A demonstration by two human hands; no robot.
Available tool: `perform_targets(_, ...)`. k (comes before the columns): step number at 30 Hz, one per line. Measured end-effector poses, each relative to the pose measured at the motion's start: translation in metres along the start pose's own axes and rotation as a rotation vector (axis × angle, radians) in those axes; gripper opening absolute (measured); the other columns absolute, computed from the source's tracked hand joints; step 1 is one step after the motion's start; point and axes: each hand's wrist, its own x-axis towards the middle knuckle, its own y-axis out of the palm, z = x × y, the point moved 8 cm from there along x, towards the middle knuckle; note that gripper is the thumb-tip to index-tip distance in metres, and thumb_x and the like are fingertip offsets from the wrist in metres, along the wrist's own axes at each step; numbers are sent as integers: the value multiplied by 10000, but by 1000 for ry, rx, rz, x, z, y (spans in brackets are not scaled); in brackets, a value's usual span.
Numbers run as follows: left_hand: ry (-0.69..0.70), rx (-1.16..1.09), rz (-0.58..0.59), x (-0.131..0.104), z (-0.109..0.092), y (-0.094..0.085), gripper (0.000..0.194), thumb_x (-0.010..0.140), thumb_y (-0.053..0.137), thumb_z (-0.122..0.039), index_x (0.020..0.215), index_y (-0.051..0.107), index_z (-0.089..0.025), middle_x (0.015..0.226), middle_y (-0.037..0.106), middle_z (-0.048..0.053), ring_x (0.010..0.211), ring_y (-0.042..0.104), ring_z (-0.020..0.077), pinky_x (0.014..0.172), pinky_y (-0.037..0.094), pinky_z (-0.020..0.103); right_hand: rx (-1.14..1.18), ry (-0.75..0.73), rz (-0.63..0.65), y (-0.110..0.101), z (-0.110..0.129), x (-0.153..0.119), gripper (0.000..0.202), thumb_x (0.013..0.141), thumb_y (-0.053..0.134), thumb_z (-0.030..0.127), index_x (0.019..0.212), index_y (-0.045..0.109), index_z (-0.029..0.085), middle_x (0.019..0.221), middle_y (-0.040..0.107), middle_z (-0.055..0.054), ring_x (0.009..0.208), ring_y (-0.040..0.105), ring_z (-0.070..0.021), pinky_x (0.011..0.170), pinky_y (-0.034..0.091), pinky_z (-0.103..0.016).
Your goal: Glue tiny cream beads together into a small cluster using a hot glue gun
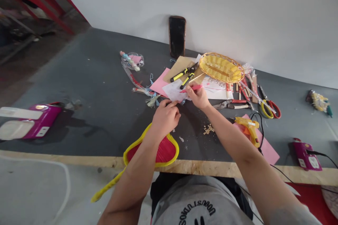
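The right hand (198, 95) is closed on a pink pen (195, 87), with the pen's tip over a white paper (171, 92). The paper is near the middle of the bench (92, 77), on top of other sheets. The left hand (166, 116) has its fingers bent at the side of the paper facing the bench's near edge. I can't tell if they pinch it. Yellow and black cutters (179, 75) lie just past the paper. A yellow basket (221, 70) and a standing phone (177, 37) are close to the far edge. A red thing with a fuzzy yellow rim (163, 151) is under the left arm, poking out over the near edge. A yellow glue gun (249, 128) is to the right, and a purple box (43, 121) is near the left end of the near edge.
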Motion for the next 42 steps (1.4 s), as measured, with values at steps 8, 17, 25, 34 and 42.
perform_targets(8, 28, 49, 29, -2, -6, 3, 170, 876, 616, -169, 773, 751, -185, 1331, 701, 86, 1063, 610, 308, 982, 516, 453, -41, -34, 113, 12, 7, -8, 120, 828, 584, 314, 761, 537, 227, 712, 582, 12, 665, 571, -156, 626, 449, -304)
perform_targets(17, 43, 67, 23, -1, -7, 4, 154, 870, 633, -161, 776, 756, -163, 1273, 729, 105, 1010, 629, 310, 961, 531, 457, -52, -41, 180, 22, 5, -11, 159, 862, 569, 368, 788, 533, 231, 714, 595, 9, 661, 570, -155, 624, 449, -291)
perform_targets(25, 49, 50, 4, -2, -6, 5, 150, 867, 634, -159, 773, 751, -162, 1275, 726, 106, 1009, 623, 320, 949, 535, 471, -105, -30, 168, 23, 1, -11, 121, 845, 583, 313, 789, 521, 224, 711, 629, 14, 644, 578, -143, 621, 455, -270)
perform_targets(34, 49, 57, -14, -2, -5, 5, 150, 867, 632, -167, 767, 745, -166, 1268, 729, 103, 1010, 616, 318, 949, 533, 464, -127, -51, 183, 22, 4, -10, 107, 821, 572, 275, 752, 508, 224, 688, 609, 17, 638, 562, -142, 625, 439, -273)
perform_targets(42, 45, 50, 5, -1, -4, 6, 150, 870, 630, -176, 774, 744, -169, 1208, 749, 108, 1014, 611, 314, 961, 518, 457, -98, -56, 223, 24, 4, -13, 85, 807, 559, 262, 748, 512, 223, 701, 615, 19, 651, 572, -137, 632, 446, -270)
